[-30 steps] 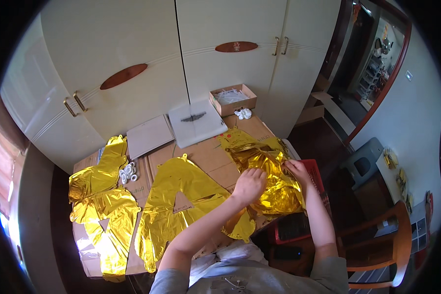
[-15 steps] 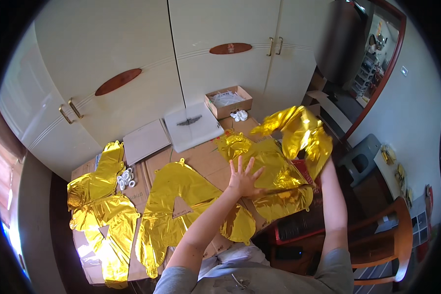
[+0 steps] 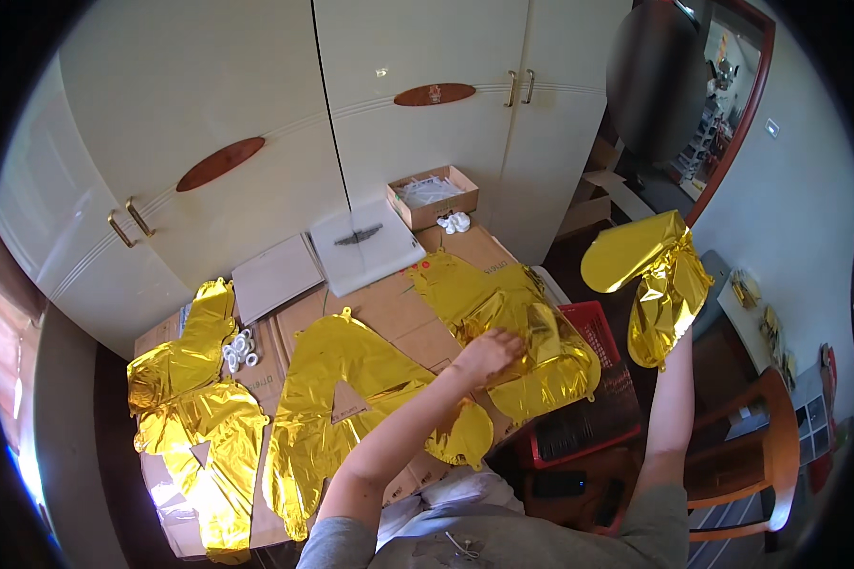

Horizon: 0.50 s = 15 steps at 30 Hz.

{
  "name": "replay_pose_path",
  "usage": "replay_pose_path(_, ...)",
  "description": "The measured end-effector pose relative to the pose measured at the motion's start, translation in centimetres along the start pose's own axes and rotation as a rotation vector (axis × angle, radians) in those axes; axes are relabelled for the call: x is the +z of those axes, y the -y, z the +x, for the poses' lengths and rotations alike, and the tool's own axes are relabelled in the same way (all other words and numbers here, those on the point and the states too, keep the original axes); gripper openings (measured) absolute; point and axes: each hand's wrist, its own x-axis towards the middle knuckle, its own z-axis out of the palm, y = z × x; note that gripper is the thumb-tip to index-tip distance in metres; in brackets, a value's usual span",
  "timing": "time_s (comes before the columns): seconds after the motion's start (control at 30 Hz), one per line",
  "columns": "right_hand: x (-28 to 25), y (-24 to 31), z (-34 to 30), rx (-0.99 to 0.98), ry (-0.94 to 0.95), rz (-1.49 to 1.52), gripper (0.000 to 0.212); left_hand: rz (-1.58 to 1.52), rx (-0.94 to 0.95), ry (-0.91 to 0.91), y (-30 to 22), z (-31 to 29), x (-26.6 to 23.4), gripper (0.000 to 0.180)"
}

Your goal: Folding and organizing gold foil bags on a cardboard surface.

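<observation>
Holding a folded gold foil piece [image 3: 650, 280] out past the cardboard [image 3: 375, 305], left hand [image 3: 490, 357] on a flatter gold foil sheet [image 3: 547, 332].
A red basket [image 3: 593, 330] shows beside the sheet, a wooden chair [image 3: 773, 455] below the lifted foil; leftward lie foil with a triangular hole [image 3: 318, 408] and white rings [image 3: 240, 349]. The right forearm [image 3: 671, 417] reaches up and outward; foil hides its hand, so I cannot tell the fingers' state. The left lies palm down, fingers close together, slightly bent; any pinch is unclear.
</observation>
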Motion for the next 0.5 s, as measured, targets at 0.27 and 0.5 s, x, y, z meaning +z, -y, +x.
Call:
replay_pose_path(0.27, 0.7, -1.4, -1.1, 0.037, 0.014, 0.000, 0.038, 0.108, -0.010, 0.188, -4.2, -0.8, -0.9, 0.053)
replay_pose_path(0.5, 6.3, -3.5, -4.1, 0.107, 0.190, 0.004, 0.036, 0.045, -0.075, -0.058, -4.7, -2.0, -0.7, 0.057)
